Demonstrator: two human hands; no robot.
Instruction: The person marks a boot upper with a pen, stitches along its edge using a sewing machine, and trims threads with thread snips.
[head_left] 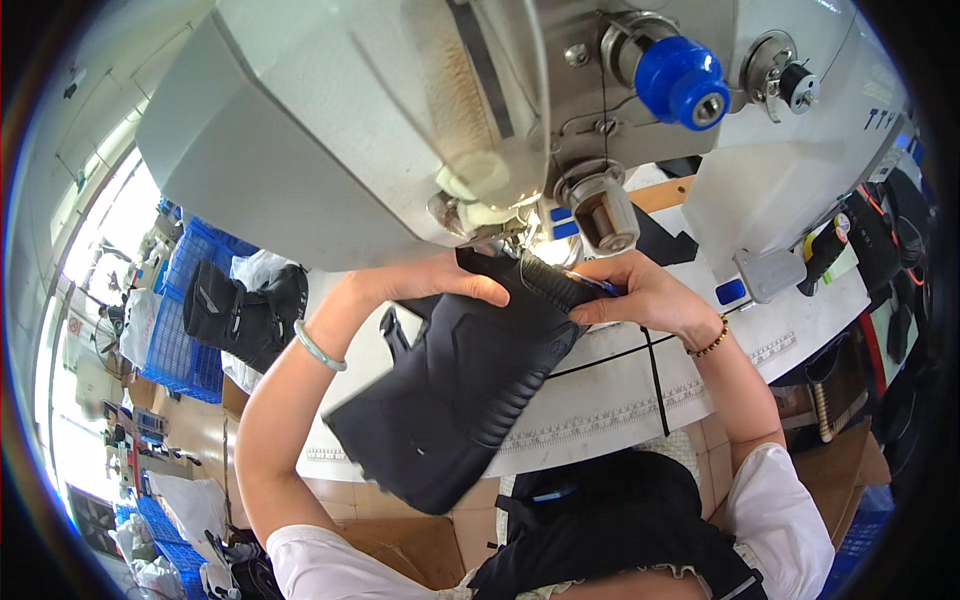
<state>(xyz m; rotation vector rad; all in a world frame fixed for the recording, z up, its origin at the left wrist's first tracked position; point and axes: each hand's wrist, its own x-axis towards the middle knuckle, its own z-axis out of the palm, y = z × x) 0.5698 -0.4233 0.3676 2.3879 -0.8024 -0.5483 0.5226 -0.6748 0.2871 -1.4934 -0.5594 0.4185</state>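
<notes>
A black moulded piece (440, 400) with ribbed ridges along one side hangs down from under the head of a white sewing machine (330, 130). Its upper edge lies at the machine's lit needle area (530, 235). My left hand (440, 280) grips the piece at its upper left, thumb on top and the other fingers mostly hidden. On the other side, my right hand (635, 295) pinches the ribbed upper edge. A thin tool with blue on it (597, 284) shows at the right fingers; its kind is too small to tell.
Blue knob (682, 83) and bobbin (607, 222) stick out from the machine. The white table (600, 425) carries a printed ruler scale along its near edge. A black cord (655, 385) hangs over that edge. At left stand blue crates (185, 345) with black goods (250, 310).
</notes>
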